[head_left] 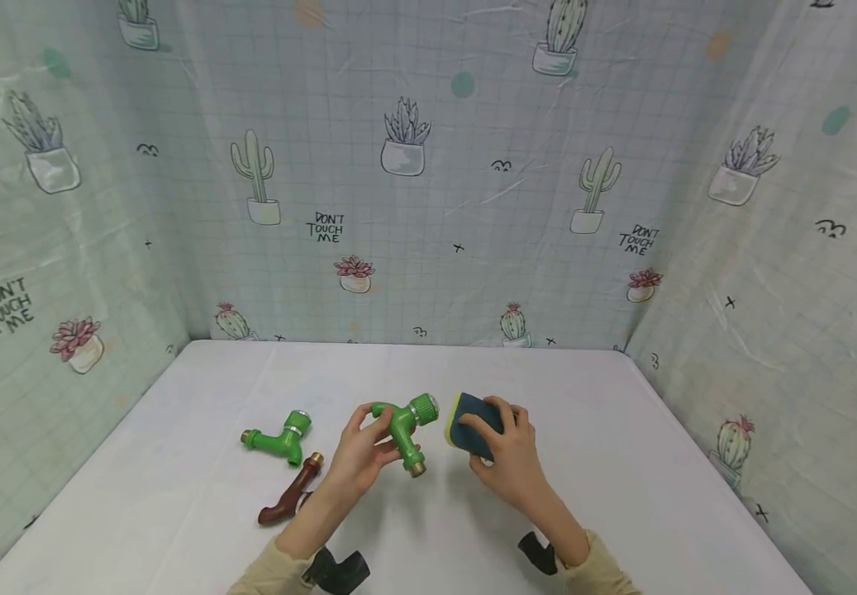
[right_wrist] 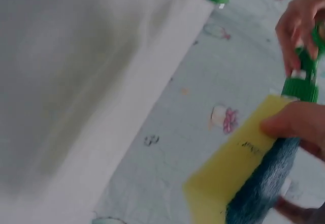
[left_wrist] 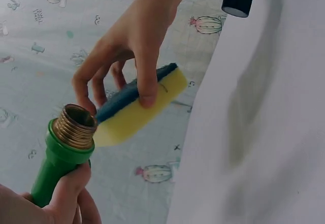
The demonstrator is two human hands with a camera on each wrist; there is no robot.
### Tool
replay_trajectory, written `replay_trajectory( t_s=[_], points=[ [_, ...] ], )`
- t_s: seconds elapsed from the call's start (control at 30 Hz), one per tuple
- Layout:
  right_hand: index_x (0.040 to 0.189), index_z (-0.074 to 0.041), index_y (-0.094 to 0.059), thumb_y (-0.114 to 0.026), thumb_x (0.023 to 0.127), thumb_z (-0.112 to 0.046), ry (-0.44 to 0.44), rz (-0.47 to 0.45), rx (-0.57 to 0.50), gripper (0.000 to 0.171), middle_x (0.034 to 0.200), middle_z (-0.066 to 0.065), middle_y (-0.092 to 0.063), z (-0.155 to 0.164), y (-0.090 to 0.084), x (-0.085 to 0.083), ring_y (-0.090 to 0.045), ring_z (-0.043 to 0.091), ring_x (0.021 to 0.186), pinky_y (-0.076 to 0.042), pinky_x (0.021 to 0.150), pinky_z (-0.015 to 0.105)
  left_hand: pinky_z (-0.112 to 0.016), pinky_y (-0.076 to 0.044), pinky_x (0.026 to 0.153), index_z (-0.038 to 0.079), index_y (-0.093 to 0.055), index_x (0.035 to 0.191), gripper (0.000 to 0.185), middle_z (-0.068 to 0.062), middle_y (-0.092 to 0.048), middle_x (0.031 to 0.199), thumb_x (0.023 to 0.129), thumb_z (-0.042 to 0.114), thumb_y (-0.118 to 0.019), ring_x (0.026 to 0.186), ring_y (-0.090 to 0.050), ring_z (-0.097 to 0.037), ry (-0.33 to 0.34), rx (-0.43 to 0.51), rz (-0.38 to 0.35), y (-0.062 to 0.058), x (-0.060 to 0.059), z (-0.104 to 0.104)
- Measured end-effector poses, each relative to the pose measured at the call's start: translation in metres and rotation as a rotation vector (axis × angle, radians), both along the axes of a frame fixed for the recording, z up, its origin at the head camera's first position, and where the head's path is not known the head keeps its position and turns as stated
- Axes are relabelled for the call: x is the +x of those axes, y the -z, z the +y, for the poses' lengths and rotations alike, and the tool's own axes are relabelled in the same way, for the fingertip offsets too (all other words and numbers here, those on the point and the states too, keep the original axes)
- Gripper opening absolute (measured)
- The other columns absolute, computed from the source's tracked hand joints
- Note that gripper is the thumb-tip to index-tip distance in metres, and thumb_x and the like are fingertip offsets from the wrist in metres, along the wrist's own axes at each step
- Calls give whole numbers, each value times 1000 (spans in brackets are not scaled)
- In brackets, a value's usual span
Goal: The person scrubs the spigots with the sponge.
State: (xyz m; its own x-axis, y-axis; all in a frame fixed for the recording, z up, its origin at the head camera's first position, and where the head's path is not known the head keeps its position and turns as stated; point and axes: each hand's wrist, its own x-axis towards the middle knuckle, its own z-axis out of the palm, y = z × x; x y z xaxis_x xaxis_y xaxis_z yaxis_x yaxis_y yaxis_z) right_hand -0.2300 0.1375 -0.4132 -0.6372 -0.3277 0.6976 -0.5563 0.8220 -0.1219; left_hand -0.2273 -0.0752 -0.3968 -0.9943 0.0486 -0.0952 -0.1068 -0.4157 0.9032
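My left hand [head_left: 364, 453] grips a green faucet [head_left: 403, 430] above the table, its brass threaded end tilted down toward me and its ribbed knob to the right. In the left wrist view the threaded brass mouth [left_wrist: 76, 125] shows close up. My right hand [head_left: 506, 454] pinches a sponge [head_left: 475, 423] by its edges, with a dark scouring side and a yellow foam side. The yellow foam [right_wrist: 238, 158] faces the faucet. In the head view a small gap lies between sponge and knob.
Left of my left hand, a second green faucet [head_left: 279, 438] lies on the white table [head_left: 197, 430]. Nearer me is a dark red-brown faucet [head_left: 290, 494] with a brass end, partly behind my forearm. Patterned cloth walls [head_left: 413, 215] enclose the table's back and sides.
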Motion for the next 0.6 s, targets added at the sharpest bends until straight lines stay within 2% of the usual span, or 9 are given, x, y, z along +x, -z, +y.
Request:
replay_trajectory(
  t_s=[0.07, 0.17, 0.27, 0.4, 0.6],
  points=[
    [108, -27, -57, -78, 60, -10, -56, 10, -3, 56, 124, 12, -44, 7, -3, -4, -38, 32, 105, -45, 76, 53, -48, -52, 78, 5, -35, 117, 33, -22, -44, 113, 92, 22, -49, 94, -60, -30, -8, -18, -12, 0, 1, -2],
    [110, -27, -56, -79, 60, -8, -196, 40, -2, 58, 129, 10, -43, 9, -15, -6, -36, 32, 114, -43, 83, 55, -47, -54, 75, 6, -39, 115, 34, -17, -46, 108, 89, 23, -54, 91, -61, -27, -12, -51, -35, -1, 2, -3],
    [114, -29, -56, -79, 62, -10, -294, 71, 75, 60, 133, 8, -41, 2, -25, -5, -34, 35, 120, -41, 87, 57, -44, -55, 71, 4, -44, 111, 35, -13, -50, 101, 86, 23, -58, 85, -63, -24, -17, -87, -39, -1, 3, -2],
    [114, -31, -56, -80, 61, -15, -311, 113, 188, 61, 133, 7, -41, -3, -25, -4, -36, 38, 119, -42, 85, 57, -42, -56, 67, 3, -46, 109, 33, -11, -52, 97, 86, 22, -60, 82, -64, -23, -37, -105, -38, 0, 4, -1],
    [107, -33, -59, -79, 56, -8, -280, 197, 216, 60, 129, 9, -43, 11, -13, -9, -36, 37, 117, -40, 86, 55, -41, -56, 68, 3, -47, 108, 30, -11, -51, 95, 87, 22, -57, 80, -64, -24, -60, -113, -69, 1, 2, -3]
  ],
)
